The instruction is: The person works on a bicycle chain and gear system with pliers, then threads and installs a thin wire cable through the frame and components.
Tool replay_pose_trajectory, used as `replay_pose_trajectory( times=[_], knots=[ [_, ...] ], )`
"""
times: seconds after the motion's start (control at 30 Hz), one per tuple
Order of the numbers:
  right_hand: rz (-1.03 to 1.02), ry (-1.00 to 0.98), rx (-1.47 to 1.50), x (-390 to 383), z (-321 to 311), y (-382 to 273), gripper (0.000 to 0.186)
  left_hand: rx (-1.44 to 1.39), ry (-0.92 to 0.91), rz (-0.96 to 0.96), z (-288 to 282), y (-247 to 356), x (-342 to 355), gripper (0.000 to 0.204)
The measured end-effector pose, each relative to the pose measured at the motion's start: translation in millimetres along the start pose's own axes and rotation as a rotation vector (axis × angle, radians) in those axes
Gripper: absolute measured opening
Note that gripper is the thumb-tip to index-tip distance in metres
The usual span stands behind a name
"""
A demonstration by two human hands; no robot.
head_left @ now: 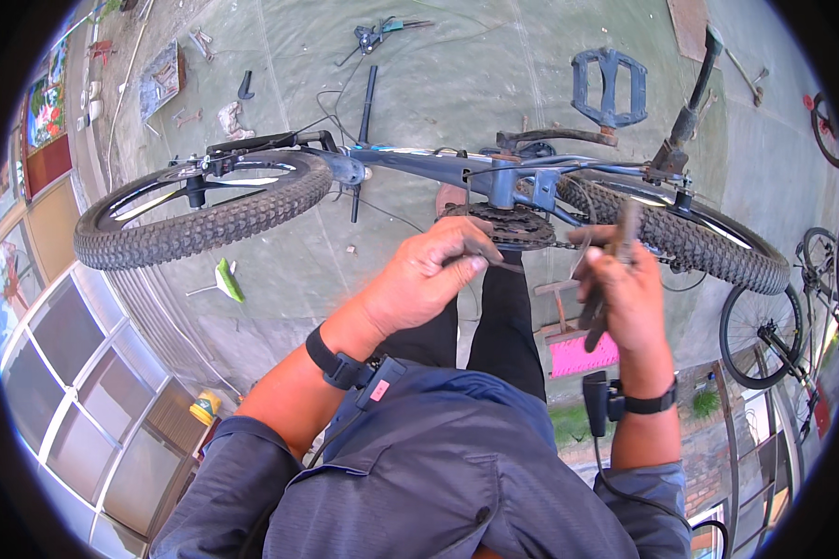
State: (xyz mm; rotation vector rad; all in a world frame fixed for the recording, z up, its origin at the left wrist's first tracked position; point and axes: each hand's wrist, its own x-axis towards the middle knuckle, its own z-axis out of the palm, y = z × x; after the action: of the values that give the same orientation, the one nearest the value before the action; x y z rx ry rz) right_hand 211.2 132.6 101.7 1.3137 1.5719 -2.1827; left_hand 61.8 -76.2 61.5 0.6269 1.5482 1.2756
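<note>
A blue bicycle frame (419,168) lies across the view in front of me, with knobby tyres at both ends. Close to the crank's dark chainring (508,226), my left hand (429,279) is closed, thumb against forefinger, on a thin dark cable (507,266). My right hand (625,289), closed too, grips a worn metal hand tool (627,225) that looks like pliers. Its dark handles show below the palm. A thin cable loop (583,212) curves beside this hand, near the rear wheel (708,238); whether the fingers touch it I cannot tell.
A blue pedal (609,88) sticks out beyond the frame. The front wheel (205,210) is at left. A brake lever (371,39), a metal tray (163,82) and a green-white piece (226,281) lie on the floor. A pink-headed brush (583,354) is near my right forearm. Another bicycle (764,335) stands at right.
</note>
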Motion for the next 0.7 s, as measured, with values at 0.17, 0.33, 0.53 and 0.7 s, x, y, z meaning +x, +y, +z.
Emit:
replay_pose_trajectory(
  times=[0.17,0.33,0.53,0.7],
  knots=[
    [0.15,-0.079,0.513,2.8,34.0,21.5,0.042,0.179,-0.037,0.103,4.1,-3.2,-7.5,0.01],
    [-0.012,-0.053,0.668,-29.3,16.9,7.3,0.042,0.221,0.01,0.176,9.8,-8.8,-7.4,0.013],
    [-0.253,-0.046,0.447,-61.8,2.6,-30.1,0.034,0.208,0.056,0.149,10.4,-11.4,-5.6,0.024],
    [-0.429,-0.194,0.332,-81.7,-9.7,-50.5,0.026,0.239,0.099,0.106,15.9,-8.1,6.3,0.026]
  ],
)
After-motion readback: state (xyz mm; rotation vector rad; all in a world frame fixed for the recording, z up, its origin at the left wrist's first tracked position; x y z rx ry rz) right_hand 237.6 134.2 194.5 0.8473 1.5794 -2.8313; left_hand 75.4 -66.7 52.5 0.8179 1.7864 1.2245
